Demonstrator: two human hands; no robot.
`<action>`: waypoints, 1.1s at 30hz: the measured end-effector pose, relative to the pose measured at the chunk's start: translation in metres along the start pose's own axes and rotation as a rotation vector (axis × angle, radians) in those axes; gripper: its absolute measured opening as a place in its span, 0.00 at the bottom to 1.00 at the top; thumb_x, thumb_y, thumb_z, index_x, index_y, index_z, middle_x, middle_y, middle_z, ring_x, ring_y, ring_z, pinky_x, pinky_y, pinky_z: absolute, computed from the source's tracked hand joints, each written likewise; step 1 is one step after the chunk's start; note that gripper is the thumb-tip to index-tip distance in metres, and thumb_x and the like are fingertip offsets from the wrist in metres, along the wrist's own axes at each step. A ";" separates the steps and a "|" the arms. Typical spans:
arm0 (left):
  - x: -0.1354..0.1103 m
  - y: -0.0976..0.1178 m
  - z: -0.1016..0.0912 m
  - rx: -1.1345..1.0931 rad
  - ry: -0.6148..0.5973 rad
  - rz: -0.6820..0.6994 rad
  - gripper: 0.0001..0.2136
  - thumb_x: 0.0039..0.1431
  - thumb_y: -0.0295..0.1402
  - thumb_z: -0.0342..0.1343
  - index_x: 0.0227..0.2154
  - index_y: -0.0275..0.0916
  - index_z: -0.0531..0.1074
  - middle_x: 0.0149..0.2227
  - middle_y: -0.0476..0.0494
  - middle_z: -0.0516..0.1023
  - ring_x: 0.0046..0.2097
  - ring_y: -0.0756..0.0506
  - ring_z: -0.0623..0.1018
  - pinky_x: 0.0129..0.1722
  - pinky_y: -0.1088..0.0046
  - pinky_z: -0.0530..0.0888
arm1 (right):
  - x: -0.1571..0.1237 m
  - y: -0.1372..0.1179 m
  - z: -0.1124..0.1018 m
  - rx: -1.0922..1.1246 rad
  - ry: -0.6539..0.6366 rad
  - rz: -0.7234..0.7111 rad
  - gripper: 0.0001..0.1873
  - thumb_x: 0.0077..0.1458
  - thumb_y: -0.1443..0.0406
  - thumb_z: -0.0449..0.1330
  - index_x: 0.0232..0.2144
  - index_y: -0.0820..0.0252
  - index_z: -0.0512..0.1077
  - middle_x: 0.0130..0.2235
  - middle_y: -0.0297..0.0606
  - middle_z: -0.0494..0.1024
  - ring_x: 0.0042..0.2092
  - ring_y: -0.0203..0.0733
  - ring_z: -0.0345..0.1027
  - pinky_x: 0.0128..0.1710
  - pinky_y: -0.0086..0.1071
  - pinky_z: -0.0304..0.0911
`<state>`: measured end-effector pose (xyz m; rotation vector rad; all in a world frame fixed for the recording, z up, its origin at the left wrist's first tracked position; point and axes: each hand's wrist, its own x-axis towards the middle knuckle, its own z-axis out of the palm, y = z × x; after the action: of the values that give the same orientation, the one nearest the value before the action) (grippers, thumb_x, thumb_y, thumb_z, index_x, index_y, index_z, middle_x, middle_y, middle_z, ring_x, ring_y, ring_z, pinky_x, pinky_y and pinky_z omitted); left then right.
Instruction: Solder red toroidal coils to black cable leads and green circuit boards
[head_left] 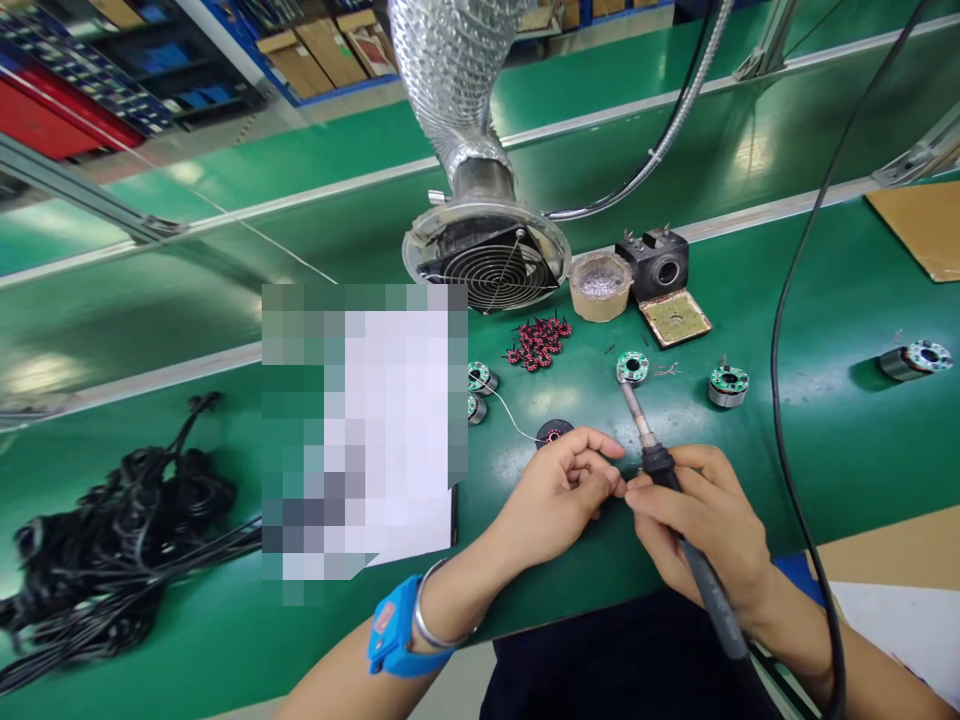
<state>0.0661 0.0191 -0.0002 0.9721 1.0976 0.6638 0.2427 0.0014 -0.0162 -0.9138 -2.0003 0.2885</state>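
My right hand (709, 525) is closed around the dark handle of a soldering iron (694, 560), its metal shaft pointing up and away from me. The iron's tip reaches the near edge of a small round part with a green circuit board (632, 367), or is just over it; I cannot tell which. Close beside the handle, my left hand (562, 495) pinches thumb and fingers together, and whatever they hold is too small to name. The two hands' fingertips nearly meet. Partly behind the left hand lies a black round piece (553, 431) with a reddish centre and a thin pale wire.
Behind stand a fume duct (487, 250), a tub of grey material (600, 290) and an iron stand with sponge (667, 275). Small red-wound coils (536, 345) lie heaped. More motor parts (727, 385) stand right. A black cable (787, 400) hangs right; tangled cords (127, 540) lie left.
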 end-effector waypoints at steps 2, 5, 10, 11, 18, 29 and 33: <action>-0.002 -0.003 0.001 0.055 0.002 0.051 0.11 0.60 0.37 0.57 0.40 0.36 0.69 0.31 0.50 0.71 0.24 0.56 0.69 0.20 0.82 0.66 | -0.001 0.002 -0.002 0.016 0.017 0.038 0.15 0.52 0.79 0.60 0.39 0.59 0.71 0.33 0.34 0.79 0.37 0.39 0.71 0.42 0.38 0.66; -0.004 -0.011 0.002 0.181 -0.022 0.215 0.10 0.57 0.35 0.60 0.39 0.36 0.73 0.40 0.46 0.68 0.28 0.55 0.74 0.25 0.79 0.74 | -0.004 0.005 -0.003 0.045 0.043 0.058 0.17 0.52 0.80 0.60 0.42 0.60 0.69 0.34 0.36 0.79 0.36 0.38 0.71 0.42 0.38 0.65; 0.000 -0.023 0.003 0.348 0.001 0.424 0.05 0.62 0.28 0.54 0.35 0.35 0.75 0.43 0.43 0.68 0.27 0.56 0.75 0.25 0.79 0.78 | -0.006 0.007 -0.007 0.045 0.041 0.059 0.19 0.52 0.80 0.60 0.43 0.59 0.70 0.34 0.36 0.80 0.37 0.39 0.72 0.42 0.39 0.67; 0.000 -0.024 0.002 0.430 0.027 0.491 0.05 0.62 0.27 0.54 0.35 0.36 0.75 0.43 0.43 0.70 0.29 0.55 0.76 0.26 0.79 0.78 | -0.006 0.007 -0.011 0.045 0.031 0.053 0.20 0.52 0.81 0.59 0.44 0.59 0.70 0.35 0.36 0.80 0.37 0.39 0.72 0.42 0.38 0.67; -0.003 -0.027 0.001 0.954 0.123 0.841 0.06 0.63 0.26 0.55 0.42 0.36 0.72 0.41 0.42 0.76 0.40 0.48 0.80 0.31 0.79 0.80 | -0.016 -0.003 -0.063 -0.013 -0.112 0.119 0.26 0.56 0.75 0.57 0.57 0.59 0.67 0.37 0.39 0.74 0.37 0.38 0.70 0.33 0.31 0.68; -0.004 -0.028 0.004 1.159 0.178 0.981 0.06 0.66 0.26 0.51 0.43 0.35 0.69 0.41 0.42 0.78 0.37 0.50 0.81 0.34 0.79 0.81 | -0.026 -0.024 -0.074 -0.035 -0.201 0.133 0.13 0.56 0.74 0.55 0.42 0.60 0.74 0.34 0.39 0.77 0.37 0.42 0.72 0.38 0.36 0.69; -0.005 -0.029 0.003 1.163 0.170 0.972 0.06 0.66 0.27 0.50 0.43 0.35 0.69 0.41 0.42 0.78 0.37 0.50 0.81 0.33 0.79 0.81 | -0.028 -0.023 -0.071 -0.064 -0.196 0.116 0.14 0.55 0.75 0.55 0.42 0.60 0.74 0.35 0.38 0.76 0.39 0.42 0.71 0.41 0.38 0.67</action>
<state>0.0671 0.0015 -0.0232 2.5773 1.1019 0.8695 0.2981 -0.0446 0.0188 -1.0799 -2.1492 0.3940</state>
